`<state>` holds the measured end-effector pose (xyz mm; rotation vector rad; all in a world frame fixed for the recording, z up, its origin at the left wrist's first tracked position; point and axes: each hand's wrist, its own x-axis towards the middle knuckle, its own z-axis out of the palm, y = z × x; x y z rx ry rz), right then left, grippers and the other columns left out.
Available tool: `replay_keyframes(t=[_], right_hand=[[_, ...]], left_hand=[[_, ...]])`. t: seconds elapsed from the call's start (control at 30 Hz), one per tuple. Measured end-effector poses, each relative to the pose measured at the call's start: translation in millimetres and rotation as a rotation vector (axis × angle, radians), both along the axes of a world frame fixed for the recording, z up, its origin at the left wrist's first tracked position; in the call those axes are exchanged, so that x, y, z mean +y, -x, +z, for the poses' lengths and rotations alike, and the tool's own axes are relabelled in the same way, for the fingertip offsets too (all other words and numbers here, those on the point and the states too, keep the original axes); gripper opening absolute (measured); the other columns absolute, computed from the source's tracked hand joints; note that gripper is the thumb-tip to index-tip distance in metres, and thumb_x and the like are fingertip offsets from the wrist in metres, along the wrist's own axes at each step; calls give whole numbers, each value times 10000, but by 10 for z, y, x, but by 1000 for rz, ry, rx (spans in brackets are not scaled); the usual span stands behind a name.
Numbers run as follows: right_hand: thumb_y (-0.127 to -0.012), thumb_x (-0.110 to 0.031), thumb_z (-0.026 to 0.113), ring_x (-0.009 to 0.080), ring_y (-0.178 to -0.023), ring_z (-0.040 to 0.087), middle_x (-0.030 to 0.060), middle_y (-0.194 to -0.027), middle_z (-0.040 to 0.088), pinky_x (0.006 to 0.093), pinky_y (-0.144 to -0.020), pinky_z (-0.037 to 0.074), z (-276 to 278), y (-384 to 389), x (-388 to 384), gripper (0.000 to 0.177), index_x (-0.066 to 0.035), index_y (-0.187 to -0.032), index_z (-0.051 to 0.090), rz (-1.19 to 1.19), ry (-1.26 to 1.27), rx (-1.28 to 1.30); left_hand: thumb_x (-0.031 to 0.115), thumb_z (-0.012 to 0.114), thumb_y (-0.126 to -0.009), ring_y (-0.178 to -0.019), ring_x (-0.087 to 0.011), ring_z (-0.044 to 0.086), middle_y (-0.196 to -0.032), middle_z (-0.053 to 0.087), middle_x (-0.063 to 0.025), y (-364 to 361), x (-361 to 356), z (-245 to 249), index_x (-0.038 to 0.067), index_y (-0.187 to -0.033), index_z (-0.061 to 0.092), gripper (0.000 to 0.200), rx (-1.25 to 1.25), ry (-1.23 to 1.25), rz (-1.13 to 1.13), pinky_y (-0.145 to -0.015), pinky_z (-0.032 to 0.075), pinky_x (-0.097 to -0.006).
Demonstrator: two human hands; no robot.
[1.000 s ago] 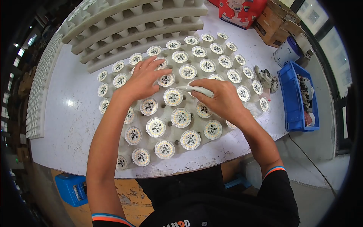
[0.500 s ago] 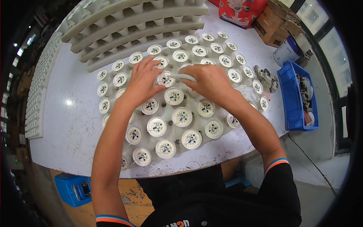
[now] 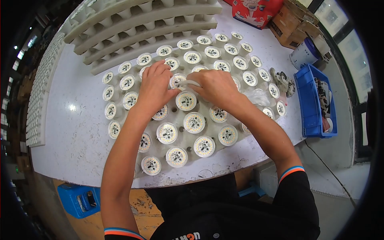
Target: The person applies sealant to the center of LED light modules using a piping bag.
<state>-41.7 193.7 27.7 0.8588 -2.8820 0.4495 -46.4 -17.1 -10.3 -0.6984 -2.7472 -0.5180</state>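
Note:
My left hand (image 3: 155, 86) has its thumb and fingers around the left side of an LED bulb (image 3: 177, 76) with a round circuit board facing up. Its thumb lies at the near rim and the fingers at the far left. From the right, my right hand (image 3: 218, 86) grips a pale curved tool (image 3: 190, 82), whose tip reaches over the same board; part of the tool is hidden in the fist. Rows of similar bulbs stand upright in a grey holder tray (image 3: 182, 138) around both hands, such as the bulb (image 3: 186, 101) just nearer to me.
Stacked trays (image 3: 132, 30) with white cups rise at the back left. Another tray of cups (image 3: 38, 92) stands along the left edge. To the right are a clear plastic bag (image 3: 258, 97), a blue bin (image 3: 306, 100), a tub (image 3: 303, 55), a cardboard box (image 3: 291, 26) and a red package (image 3: 256, 12).
My left thumb and fingers have drawn closer around the bulb. My right hand and the curved tool have shifted slightly left over its board.

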Motion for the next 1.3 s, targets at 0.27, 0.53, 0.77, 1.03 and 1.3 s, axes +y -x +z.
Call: replay_keyframes(t=[0.27,0.53,0.77,1.03,1.3], right_hand=[[-871,-332,679,319,-774,699,114,-818,710,461,-642,532,-14,12,-11,245,-101,-949,706,3,9,-17],[-865,-335,678,321,-760,697,117,-796,705,462,-627,529,-26,27,-14,245,-98,-923,703,11,14,-11],[-867,-322,675,320,-755,695,117,-787,702,466,-625,526,-17,26,-22,234,-89,-891,690,7,11,-5],[-866,-316,677,319,-758,697,118,-791,704,463,-630,529,-4,29,-20,228,-90,-894,693,0,-3,-18],[-872,-321,670,321,-760,699,121,-795,708,464,-633,532,20,33,-19,235,-91,-906,701,2,-26,-46]], left_hand=[[205,859,-669,-1339,-291,449,-1239,599,-91,-1,24,11,53,-1030,609,465,0,17,13,-1085,337,-468],[198,859,-669,-1335,-288,454,-1227,600,-102,2,35,9,52,-1029,607,463,17,3,9,-1075,344,-469],[191,859,-666,-1333,-296,456,-1219,601,-103,8,39,-2,56,-1019,601,458,22,1,8,-1075,339,-474],[181,860,-660,-1329,-296,460,-1206,605,-105,15,41,-7,58,-1008,598,452,32,4,5,-1069,340,-473],[193,859,-663,-1332,-297,457,-1219,601,-115,17,42,-2,62,-1014,594,459,33,1,2,-1065,340,-477]])
